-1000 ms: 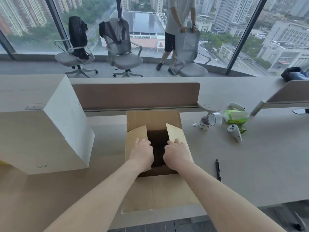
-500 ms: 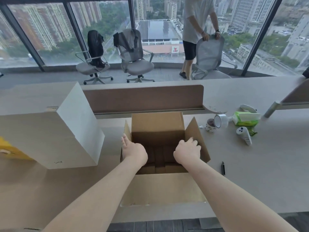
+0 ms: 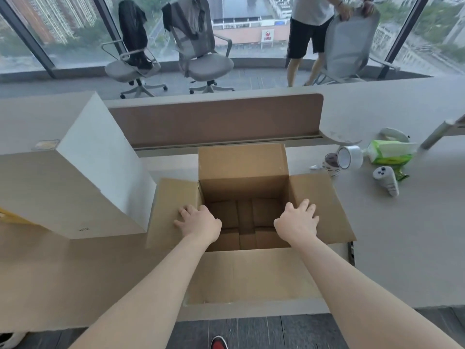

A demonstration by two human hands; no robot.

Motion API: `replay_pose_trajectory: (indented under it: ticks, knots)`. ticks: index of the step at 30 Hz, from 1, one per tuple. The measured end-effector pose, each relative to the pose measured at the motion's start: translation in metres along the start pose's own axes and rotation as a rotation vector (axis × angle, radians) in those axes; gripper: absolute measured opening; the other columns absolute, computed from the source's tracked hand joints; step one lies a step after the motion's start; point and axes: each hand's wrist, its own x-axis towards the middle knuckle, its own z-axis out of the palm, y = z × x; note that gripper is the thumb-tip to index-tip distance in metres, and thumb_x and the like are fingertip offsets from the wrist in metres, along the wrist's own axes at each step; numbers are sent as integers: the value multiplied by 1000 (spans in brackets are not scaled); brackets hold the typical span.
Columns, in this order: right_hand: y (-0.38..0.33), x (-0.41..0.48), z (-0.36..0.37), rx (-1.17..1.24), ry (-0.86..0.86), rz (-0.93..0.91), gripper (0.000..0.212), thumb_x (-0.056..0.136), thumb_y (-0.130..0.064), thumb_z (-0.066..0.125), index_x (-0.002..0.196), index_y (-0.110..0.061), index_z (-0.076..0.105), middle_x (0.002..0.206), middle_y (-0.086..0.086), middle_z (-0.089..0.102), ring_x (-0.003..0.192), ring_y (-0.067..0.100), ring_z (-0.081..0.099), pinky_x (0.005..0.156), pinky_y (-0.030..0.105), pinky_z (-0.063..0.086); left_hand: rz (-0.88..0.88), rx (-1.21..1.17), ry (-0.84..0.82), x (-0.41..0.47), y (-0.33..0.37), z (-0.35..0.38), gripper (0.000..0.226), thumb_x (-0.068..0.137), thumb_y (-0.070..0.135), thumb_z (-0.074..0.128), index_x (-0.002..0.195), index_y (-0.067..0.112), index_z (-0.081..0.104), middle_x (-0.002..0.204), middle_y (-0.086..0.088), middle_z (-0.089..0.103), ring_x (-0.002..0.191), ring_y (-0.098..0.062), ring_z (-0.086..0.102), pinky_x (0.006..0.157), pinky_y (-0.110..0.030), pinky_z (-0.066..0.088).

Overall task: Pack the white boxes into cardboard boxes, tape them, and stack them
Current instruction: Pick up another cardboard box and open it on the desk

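The cardboard box (image 3: 242, 159) stands open in the middle of the worktop (image 3: 402, 235), close to the near edge, with its four top flaps spread outward and its brown bottom panels showing inside. The left hand (image 3: 198, 222) lies flat on the left flap (image 3: 171, 197), fingers spread and straight, pressing it down and out; it grips nothing. The right hand (image 3: 298, 221) rests the same way on the right flap (image 3: 324, 200), palm down with fingers extended and nothing held. The far flap stands upright against the divider (image 3: 214, 119), and the near flap hangs toward the person over the worktop edge. A large white box (image 3: 63, 187) sits on the worktop to the left, just beside the left flap and seemingly touching its outer edge. To the right, well apart from the cardboard box, are a tape roll (image 3: 349, 157) on its edge, a cup (image 3: 331, 163) just beside it, a green tissue pack (image 3: 390, 154) and a white controller (image 3: 386, 180). A pen (image 3: 351, 253) lies at the right flap's near corner, partly hidden under it. Beyond the worktop, office chairs (image 3: 206, 64) stand by the window, and another person (image 3: 312, 26) holds the back of one chair.
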Motion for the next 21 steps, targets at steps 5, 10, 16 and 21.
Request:
replay_pose_trajectory:
  ticks: [5,10,16,21]
  knots:
    - [0,10,11,46,-27,11,64,91,-47,47,145,-17,31,160,23,11,145,43,17,113,53,30,10,-185,-6,15,-1,16,58,93,41,53,139,10,40,155,-22,19,144,-40,20,110,-56,33]
    - [-5,14,15,79,-33,15,74,86,-57,45,145,-17,28,159,22,12,143,42,21,108,53,36,42,-316,12,19,-1,27,60,90,40,56,140,13,39,151,-17,22,135,-37,35,102,-49,45]
    - [-5,14,14,100,-61,12,78,85,-61,45,148,-18,26,160,21,8,145,41,18,108,52,35,63,-379,9,19,-4,25,62,92,31,52,149,15,32,156,-17,16,137,-36,36,100,-43,44]
    - [-1,6,6,113,-28,24,68,90,-50,44,146,-16,28,158,22,14,145,41,18,112,52,31,54,-452,21,15,-8,24,60,92,34,53,147,17,37,158,-17,18,141,-37,31,110,-48,38]
